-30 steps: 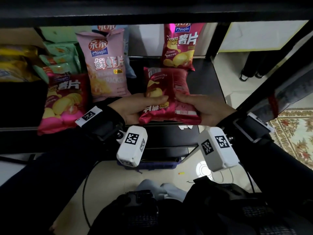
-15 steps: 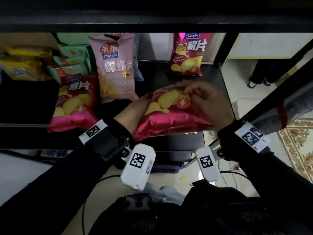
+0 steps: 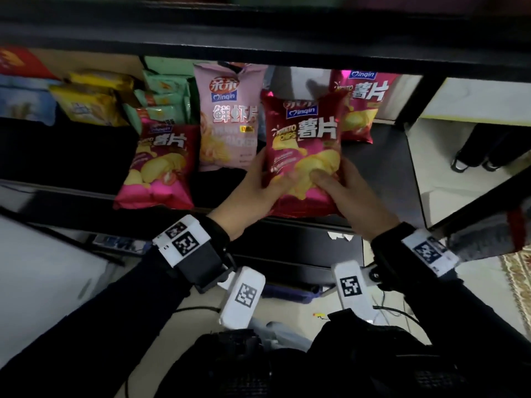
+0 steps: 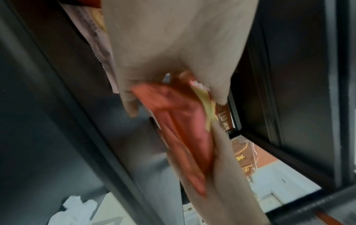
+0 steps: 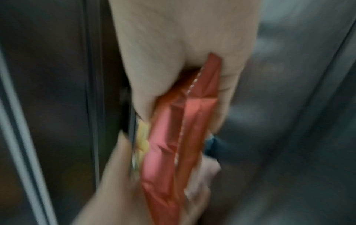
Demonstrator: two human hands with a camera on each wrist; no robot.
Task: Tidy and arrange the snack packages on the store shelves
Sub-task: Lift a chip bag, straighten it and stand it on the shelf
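Observation:
A red potato chips bag (image 3: 304, 145) stands upright with its front facing me, above the front of the dark shelf (image 3: 385, 173). My left hand (image 3: 258, 188) grips its lower left edge and my right hand (image 3: 344, 185) grips its lower right edge, thumbs on the front. Both wrist views show the same bag (image 4: 183, 129) (image 5: 173, 137) edge-on and blurred, pinched between thumb and fingers. Another red chips bag (image 3: 359, 104) stands behind it at the back right. A pink shrimp cracker bag (image 3: 227, 116) stands to the left, and a third red chips bag (image 3: 158, 165) leans further left.
Green packs (image 3: 163, 96) and yellow packs (image 3: 92, 99) fill the shelf's back left. The upper shelf board (image 3: 258, 44) overhangs the bags. A black upright post (image 3: 413, 99) bounds the shelf on the right. Shoes (image 3: 471, 159) and a patterned rug (image 3: 517, 271) lie on the floor.
The red chips bag went from lying on its side to turned over, then raised upright facing me. Both hands shifted to its lower corners and moved deeper over the shelf.

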